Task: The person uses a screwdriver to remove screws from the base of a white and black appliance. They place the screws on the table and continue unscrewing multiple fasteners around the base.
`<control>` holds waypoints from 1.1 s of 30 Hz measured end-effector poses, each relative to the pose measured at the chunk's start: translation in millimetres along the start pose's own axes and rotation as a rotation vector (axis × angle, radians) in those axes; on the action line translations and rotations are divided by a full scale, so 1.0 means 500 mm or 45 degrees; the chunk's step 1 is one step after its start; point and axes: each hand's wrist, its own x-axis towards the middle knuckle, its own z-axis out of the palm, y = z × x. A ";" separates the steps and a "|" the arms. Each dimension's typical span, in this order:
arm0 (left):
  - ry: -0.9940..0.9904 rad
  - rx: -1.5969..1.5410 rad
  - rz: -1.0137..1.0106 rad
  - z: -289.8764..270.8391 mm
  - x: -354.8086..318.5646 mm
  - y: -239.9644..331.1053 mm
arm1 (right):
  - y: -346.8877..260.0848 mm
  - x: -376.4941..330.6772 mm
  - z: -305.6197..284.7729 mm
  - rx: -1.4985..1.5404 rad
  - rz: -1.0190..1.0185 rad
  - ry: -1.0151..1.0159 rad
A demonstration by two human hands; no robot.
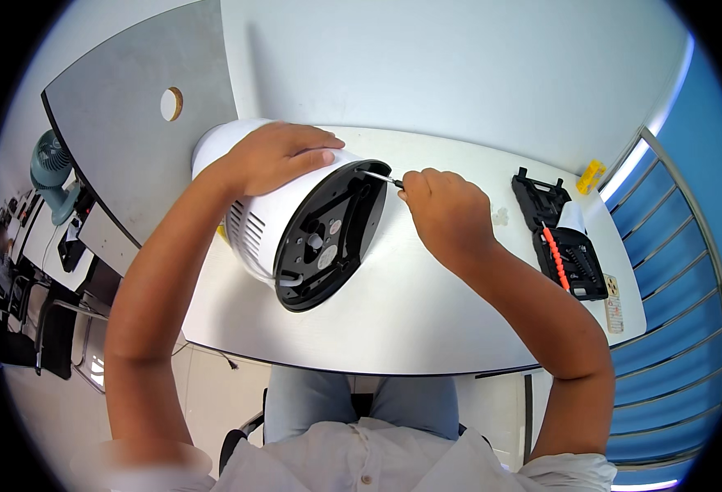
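Observation:
A white rounded appliance (267, 215) with vent slots lies on its side on the white table, its black oval base (316, 246) turned toward the right and toward me. My left hand (283, 156) rests on top of the white casing, fingers stretched out and pressing flat on it. In my right hand (447, 205) is a screwdriver (384, 178); the fist wraps its handle and hides most of it. The metal shaft points left, its tip at the upper edge of the black base. Whether a screw sits under the tip is too small to tell.
On the right of the table (451, 316) lies an opened black tool case (574, 254) with an orange flexible shaft (555, 256). Nearby are a remote control (614, 303) and a yellow box (591, 176). A grey partition (139, 90) stands left; a metal railing (697, 213) runs along the right.

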 end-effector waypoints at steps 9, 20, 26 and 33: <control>-0.112 -0.092 -0.061 -0.005 0.007 0.006 | 0.053 0.102 -0.071 1.144 0.763 -1.023; -0.067 -0.145 -0.118 0.003 0.009 -0.007 | 0.028 0.023 0.008 0.019 -0.135 0.240; -0.041 -0.124 -0.092 0.007 0.010 -0.009 | 0.025 0.028 0.018 -0.141 -0.189 0.320; -0.009 -0.089 -0.090 0.011 0.006 -0.002 | -0.021 0.050 -0.041 0.522 0.606 -0.529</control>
